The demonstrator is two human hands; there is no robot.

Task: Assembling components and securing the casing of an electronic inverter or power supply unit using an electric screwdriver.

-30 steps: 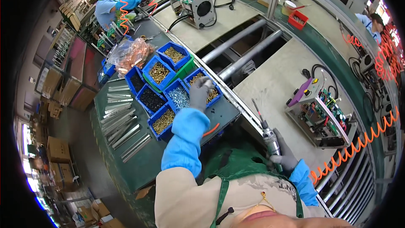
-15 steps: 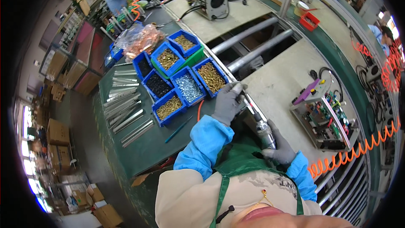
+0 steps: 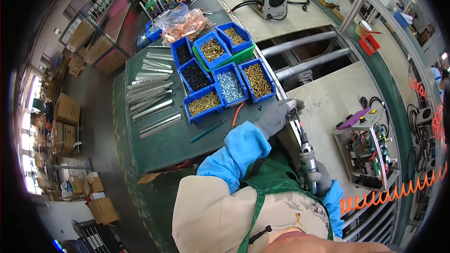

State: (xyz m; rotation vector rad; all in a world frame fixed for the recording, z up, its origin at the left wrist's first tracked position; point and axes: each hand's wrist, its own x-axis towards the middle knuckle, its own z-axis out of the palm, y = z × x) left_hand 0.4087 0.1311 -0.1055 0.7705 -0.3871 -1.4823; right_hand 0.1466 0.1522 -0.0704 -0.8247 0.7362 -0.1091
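My gloved right hand [image 3: 318, 178] is closed around the body of a silver power screwdriver [image 3: 308, 157], whose bit points away from me toward my other hand. My gloved left hand [image 3: 275, 118] has its fingertips pinched on the far end of a narrow metal strip [image 3: 294, 124]. The screwdriver's tip is beside this strip; whether it touches a screw is too small to tell. Just beyond the left hand stands a blue bin of brass-coloured screws [image 3: 257, 80], with a blue bin of silver screws [image 3: 230, 86] to its left.
Several metal strips [image 3: 150, 94] and a teal pen [image 3: 208, 130] lie on the green table at left. At right sits an opened device with circuit boards [image 3: 368, 152], near an orange coiled hose [image 3: 393, 194]. Rollers [image 3: 311, 63] span a gap ahead.
The whole view has shifted, so the bins and table sit further right. The screwdriver now points more straight away from me, and my right hand is lower along it. My left hand keeps its pinch.
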